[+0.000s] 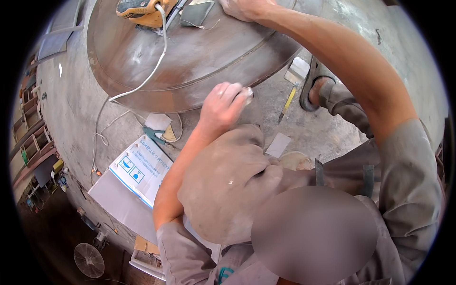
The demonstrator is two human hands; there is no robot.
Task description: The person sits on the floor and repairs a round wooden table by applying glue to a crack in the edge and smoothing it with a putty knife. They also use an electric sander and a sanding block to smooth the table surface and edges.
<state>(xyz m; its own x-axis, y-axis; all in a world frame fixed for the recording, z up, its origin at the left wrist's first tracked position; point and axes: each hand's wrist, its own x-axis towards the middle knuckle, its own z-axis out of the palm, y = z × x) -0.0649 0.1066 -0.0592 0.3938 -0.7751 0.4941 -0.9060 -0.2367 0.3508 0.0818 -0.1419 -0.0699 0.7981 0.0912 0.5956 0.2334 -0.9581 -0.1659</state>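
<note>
A large round brown-grey disc (pixel 190 57) with a dusty, worn surface fills the upper middle. My left hand (pixel 223 104) is closed at its near rim, fingers curled; a small whitish bit shows at the fingertips, too little to name. My right hand (pixel 244 8) rests on the far part of the disc, its fingers mostly cut off by the top edge of the picture. To its left lie a dark grey-green sheet (pixel 196 14), perhaps sandpaper, and an orange power sander (pixel 151 15) trailing a white cord (pixel 161 57).
A yellow-handled knife (pixel 288 103) and a white block (pixel 299 69) lie on the concrete floor near my sandalled foot (pixel 314 88). Left of me are flattened cardboard (pixel 128 190) and a green tool (pixel 154 134). A fan (pixel 89 260) stands at lower left.
</note>
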